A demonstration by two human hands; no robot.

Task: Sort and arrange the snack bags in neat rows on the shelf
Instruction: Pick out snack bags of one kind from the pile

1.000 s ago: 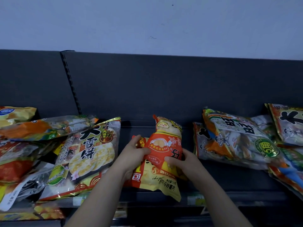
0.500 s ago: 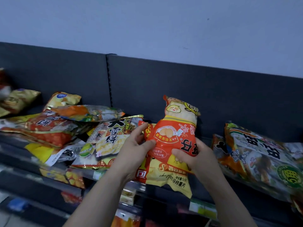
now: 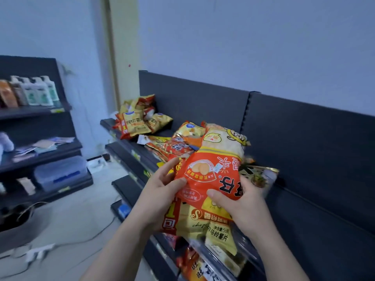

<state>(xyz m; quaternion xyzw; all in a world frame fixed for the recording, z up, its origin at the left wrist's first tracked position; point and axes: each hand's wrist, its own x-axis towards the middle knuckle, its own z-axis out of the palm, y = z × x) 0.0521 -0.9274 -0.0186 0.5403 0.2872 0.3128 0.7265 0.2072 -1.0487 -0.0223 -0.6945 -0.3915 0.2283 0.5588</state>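
Note:
I hold a small stack of snack bags in front of the dark shelf. On top is an orange-and-cream bag [image 3: 213,169] with red print; under it lies a yellow chip bag [image 3: 205,222]. My left hand [image 3: 160,193] grips the stack's left edge, thumb on the orange bag. On the right side my right hand [image 3: 241,205] clasps it, thumb pressed on the front. Behind the stack, more bags lie in a loose heap [image 3: 174,145] on the shelf, and a group of yellow chip bags [image 3: 138,120] stands at the shelf's far left end.
The dark shelf unit [image 3: 203,102] has lower tiers [image 3: 129,157] with price tags and more bags [image 3: 194,264]. A second shelf unit [image 3: 36,138] at the left holds bottles [image 3: 38,90] and a plastic box [image 3: 60,171]. Cables [image 3: 60,244] lie on the floor.
My view has swung far to the left, bringing the shelf's left end and the second shelf unit into sight. Both hands keep the same bags, carried leftwards along the shelf.

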